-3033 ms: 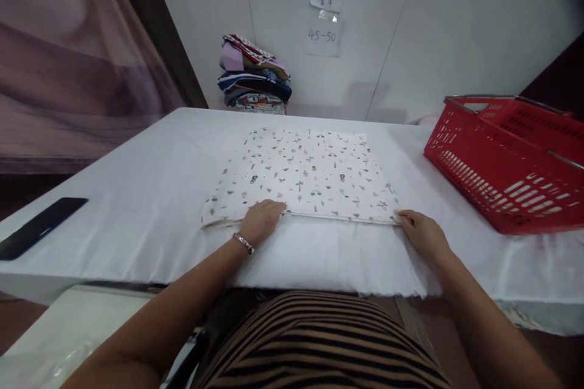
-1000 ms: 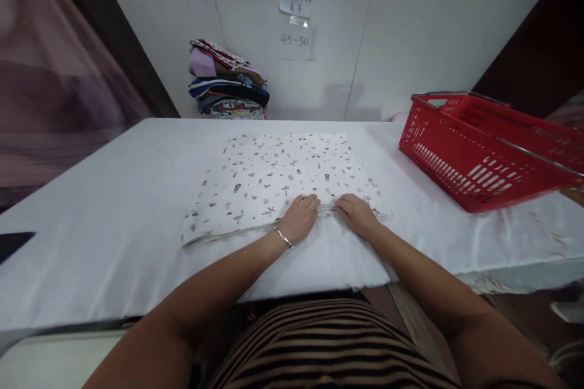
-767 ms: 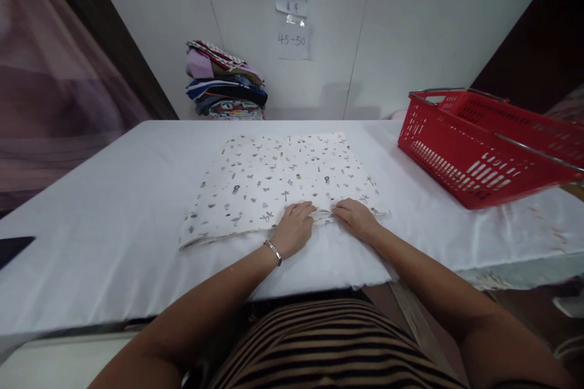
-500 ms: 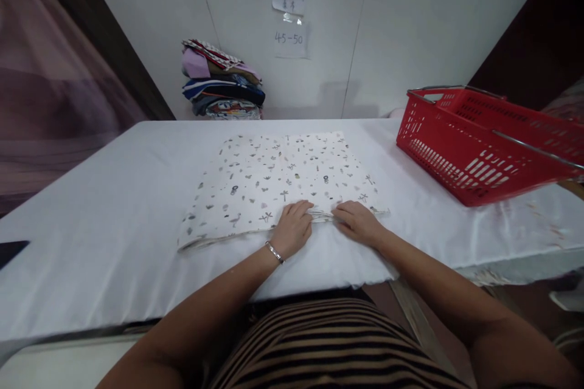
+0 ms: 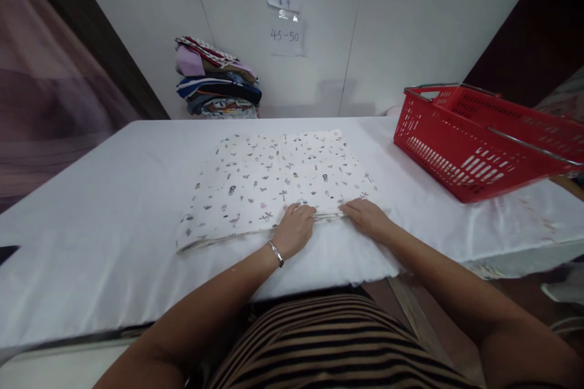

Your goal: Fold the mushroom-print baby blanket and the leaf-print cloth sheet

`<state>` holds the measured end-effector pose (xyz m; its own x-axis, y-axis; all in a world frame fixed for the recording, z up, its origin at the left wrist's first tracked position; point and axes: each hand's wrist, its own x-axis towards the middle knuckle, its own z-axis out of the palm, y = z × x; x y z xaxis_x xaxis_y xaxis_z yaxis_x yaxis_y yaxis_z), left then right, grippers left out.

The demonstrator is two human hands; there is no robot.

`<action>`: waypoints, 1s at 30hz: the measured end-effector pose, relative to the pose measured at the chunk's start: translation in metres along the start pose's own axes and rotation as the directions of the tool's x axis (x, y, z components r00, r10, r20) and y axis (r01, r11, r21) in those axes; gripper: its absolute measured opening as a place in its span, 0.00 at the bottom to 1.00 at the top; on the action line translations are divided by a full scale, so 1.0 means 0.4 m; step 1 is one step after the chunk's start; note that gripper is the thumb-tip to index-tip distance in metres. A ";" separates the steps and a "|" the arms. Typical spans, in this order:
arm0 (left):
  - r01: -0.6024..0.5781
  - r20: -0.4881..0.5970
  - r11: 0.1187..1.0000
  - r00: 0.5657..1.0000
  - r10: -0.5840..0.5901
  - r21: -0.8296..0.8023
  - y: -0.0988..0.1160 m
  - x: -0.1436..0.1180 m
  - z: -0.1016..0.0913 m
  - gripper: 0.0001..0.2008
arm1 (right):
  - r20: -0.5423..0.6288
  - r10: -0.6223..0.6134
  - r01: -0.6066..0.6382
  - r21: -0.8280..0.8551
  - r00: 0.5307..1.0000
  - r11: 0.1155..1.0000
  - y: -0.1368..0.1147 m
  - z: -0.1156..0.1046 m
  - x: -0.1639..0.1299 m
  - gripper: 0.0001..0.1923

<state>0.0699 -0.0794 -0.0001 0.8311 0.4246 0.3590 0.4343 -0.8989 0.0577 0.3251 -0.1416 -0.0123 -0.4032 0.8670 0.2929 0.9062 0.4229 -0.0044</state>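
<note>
A folded white cloth with small printed figures (image 5: 278,176) lies flat on the white-covered table (image 5: 104,194). My left hand (image 5: 295,228), with a bracelet at the wrist, rests palm down on the cloth's near edge, fingers on the fabric. My right hand (image 5: 368,217) lies on the same near edge a little to the right, fingertips pressed on the hem. The two hands are a short gap apart, near the cloth's right half.
A red plastic basket (image 5: 474,146) with metal handles stands at the table's right. A stack of folded clothes (image 5: 216,79) sits against the far wall, below two paper notes (image 5: 283,12). A dark flat object (image 5: 6,253) shows at the left edge.
Three seconds ago my hands were wide apart on the cloth's near edge; they came together near the middle. In the last half second my right hand slid slightly rightward.
</note>
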 end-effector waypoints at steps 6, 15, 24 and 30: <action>-0.036 -0.034 0.997 0.999 0.038 0.074 -0.002 0.000 0.013 0.10 | 0.031 0.020 -0.023 0.085 0.999 0.996 -0.019 -0.018 -0.012 0.18; -0.038 -0.020 0.996 0.999 0.039 0.084 -0.001 0.000 0.028 0.10 | 0.075 0.143 -0.161 0.405 0.987 0.900 -0.052 -0.036 0.128 0.12; -0.042 0.017 0.996 0.999 0.041 0.073 -0.002 -0.011 0.040 0.09 | 0.083 0.114 -0.127 0.175 0.990 0.976 -0.016 0.058 0.232 0.10; -0.043 -0.002 0.998 0.999 0.043 0.046 -0.003 -0.018 0.055 0.09 | 0.035 0.127 -0.131 0.163 0.991 0.978 -0.017 0.067 0.220 0.09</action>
<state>0.0708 -0.0791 -0.0233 0.8486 0.3849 0.3630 0.4135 -0.9105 -0.0012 0.2799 -0.0610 -0.0121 -0.2895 0.9223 0.2561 0.9179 0.3433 -0.1988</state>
